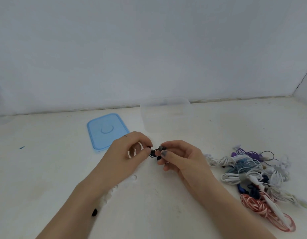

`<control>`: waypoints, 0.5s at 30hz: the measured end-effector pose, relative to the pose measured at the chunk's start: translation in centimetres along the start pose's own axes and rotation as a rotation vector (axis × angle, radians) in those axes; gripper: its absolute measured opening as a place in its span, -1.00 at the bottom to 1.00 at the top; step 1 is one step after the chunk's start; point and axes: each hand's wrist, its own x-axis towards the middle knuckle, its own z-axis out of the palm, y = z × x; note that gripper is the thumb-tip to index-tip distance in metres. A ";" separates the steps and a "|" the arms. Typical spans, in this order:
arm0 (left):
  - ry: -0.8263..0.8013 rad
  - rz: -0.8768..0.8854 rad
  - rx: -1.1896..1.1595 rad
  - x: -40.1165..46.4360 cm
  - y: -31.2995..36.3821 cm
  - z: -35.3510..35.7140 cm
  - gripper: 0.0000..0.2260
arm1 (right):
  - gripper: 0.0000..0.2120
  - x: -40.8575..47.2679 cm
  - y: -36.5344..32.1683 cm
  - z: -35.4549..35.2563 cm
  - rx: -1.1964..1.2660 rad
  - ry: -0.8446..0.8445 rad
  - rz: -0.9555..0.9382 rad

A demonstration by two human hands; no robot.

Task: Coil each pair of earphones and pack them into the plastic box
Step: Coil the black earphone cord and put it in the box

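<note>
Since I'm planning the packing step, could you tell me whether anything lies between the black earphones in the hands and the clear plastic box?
Nothing visible does. Both the left hand and right hand pinch the black earphones, and the clear plastic box stands just beyond them, its top apparently open. The blue lid lies off to the left.

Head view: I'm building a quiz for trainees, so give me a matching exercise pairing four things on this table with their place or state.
Things:
1. blue lid
2. black earphones
3. pile of earphones
4. red-and-white cable

Places or states:
A. pinched between the left hand and the right hand
B. lying flat, behind the left hand
C. tangled heap to the right of the right hand
D. coiled at the near edge of the heap

Pairs: 1-B, 2-A, 3-C, 4-D
</note>
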 end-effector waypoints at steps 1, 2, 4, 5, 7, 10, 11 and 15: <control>0.006 0.010 -0.038 0.0 0.4 0.2 -0.85 | -0.87 0.0 0.0 0.0 -0.007 0.007 -0.004; 0.013 0.018 -0.064 -0.1 0.6 0.5 -0.86 | -0.87 0.0 0.0 0.1 -0.018 0.010 -0.011; 0.028 0.015 -0.098 -0.2 0.8 1.0 -0.85 | -0.87 -0.1 0.0 0.1 -0.041 0.009 -0.031; 0.032 0.003 -0.112 -0.2 0.8 1.2 -0.85 | -0.87 -0.1 0.0 0.1 -0.053 0.007 -0.042; 0.033 -0.017 -0.145 -0.2 0.8 1.5 -0.86 | -0.88 -0.1 0.1 0.1 -0.083 0.000 -0.062; 0.037 -0.023 -0.188 -0.2 0.9 1.6 -0.84 | -0.90 -0.2 0.0 0.1 -0.147 -0.007 -0.081; 0.038 -0.024 -0.194 -0.2 0.9 1.6 -0.83 | -0.90 -0.2 0.0 0.1 -0.178 0.001 -0.084; 0.045 -0.031 -0.235 -0.1 0.8 1.8 -0.82 | -0.82 -0.2 0.1 0.3 -0.290 0.073 -0.148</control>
